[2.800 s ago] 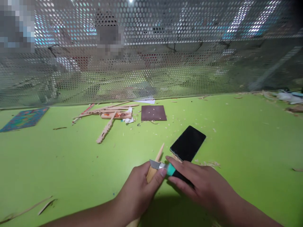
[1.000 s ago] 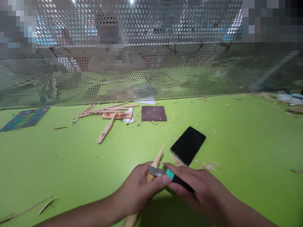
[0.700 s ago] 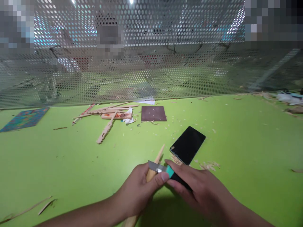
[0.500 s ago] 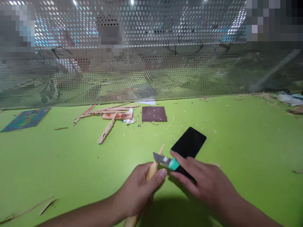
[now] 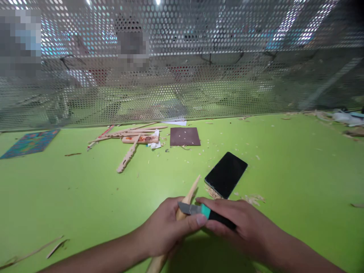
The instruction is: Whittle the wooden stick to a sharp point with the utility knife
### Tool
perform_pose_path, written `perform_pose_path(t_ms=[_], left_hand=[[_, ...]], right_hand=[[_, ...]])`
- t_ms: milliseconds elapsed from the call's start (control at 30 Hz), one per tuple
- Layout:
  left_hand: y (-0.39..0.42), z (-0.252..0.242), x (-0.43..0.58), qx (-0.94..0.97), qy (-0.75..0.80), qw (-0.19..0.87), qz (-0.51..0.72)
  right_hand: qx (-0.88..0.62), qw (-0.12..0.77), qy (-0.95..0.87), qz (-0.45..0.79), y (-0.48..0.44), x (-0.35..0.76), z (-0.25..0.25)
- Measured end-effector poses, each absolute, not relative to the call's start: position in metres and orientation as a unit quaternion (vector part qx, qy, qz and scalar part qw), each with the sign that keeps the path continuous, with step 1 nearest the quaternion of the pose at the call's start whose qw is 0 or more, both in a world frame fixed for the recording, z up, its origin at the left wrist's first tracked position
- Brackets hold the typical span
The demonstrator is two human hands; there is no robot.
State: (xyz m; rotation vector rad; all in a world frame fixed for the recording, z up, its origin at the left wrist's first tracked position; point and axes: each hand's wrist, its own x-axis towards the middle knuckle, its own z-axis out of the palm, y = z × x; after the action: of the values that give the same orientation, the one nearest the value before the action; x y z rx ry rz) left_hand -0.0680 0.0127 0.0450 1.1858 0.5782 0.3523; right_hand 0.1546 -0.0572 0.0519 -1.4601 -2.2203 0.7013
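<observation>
My left hand [image 5: 165, 231] is wrapped round a pale wooden stick [image 5: 190, 193] whose pointed tip aims up and away from me. My right hand [image 5: 239, 227] grips a small knife [image 5: 196, 209] with a teal and black handle. Its short grey blade lies across the stick just above my left fingers, and my left thumb rests against the blade's base. A black phone [image 5: 226, 174] lies face up on the green table [image 5: 298, 174], just beyond my right hand.
Wood shavings [image 5: 251, 198] lie near the phone. Several carved wooden strips [image 5: 127, 155] and a brown square sheet [image 5: 184, 136] sit by the perforated metal screen [image 5: 182, 60]. A colourful card [image 5: 30, 143] lies far left. Long slivers [image 5: 54, 246] lie at the near left.
Half a second ago the blade was out near the stick's tip. It has since come back down the stick to just above my left fingers. My left hand has barely shifted.
</observation>
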Motion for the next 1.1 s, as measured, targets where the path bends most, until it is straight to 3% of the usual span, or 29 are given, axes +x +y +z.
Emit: perform_pose_path(t_ms=[433, 567, 800, 933, 1100], left_hand=[[0.008, 0.034, -0.07, 0.572, 0.318, 0.742, 0.143], [0.009, 0.033, -0.071, 0.563, 0.315, 0.752, 0.136], [0.009, 0.045, -0.069, 0.584, 0.287, 0.741, 0.165], [0.007, 0.041, -0.068, 0.602, 0.32, 0.712, 0.166], [0.005, 0.035, -0.068, 0.601, 0.371, 0.686, 0.174]], right_hand=[[-0.537, 0.218, -0.814, -0.039, -0.059, 0.154, 0.044], [-0.557, 0.204, -0.805, -0.019, -0.059, 0.162, 0.046], [-0.535, 0.174, -0.801, 0.206, -0.062, 0.156, 0.05], [-0.544, 0.184, -0.799, 0.177, -0.065, 0.152, 0.046], [-0.561, 0.182, -0.807, 0.023, -0.064, 0.151, 0.04]])
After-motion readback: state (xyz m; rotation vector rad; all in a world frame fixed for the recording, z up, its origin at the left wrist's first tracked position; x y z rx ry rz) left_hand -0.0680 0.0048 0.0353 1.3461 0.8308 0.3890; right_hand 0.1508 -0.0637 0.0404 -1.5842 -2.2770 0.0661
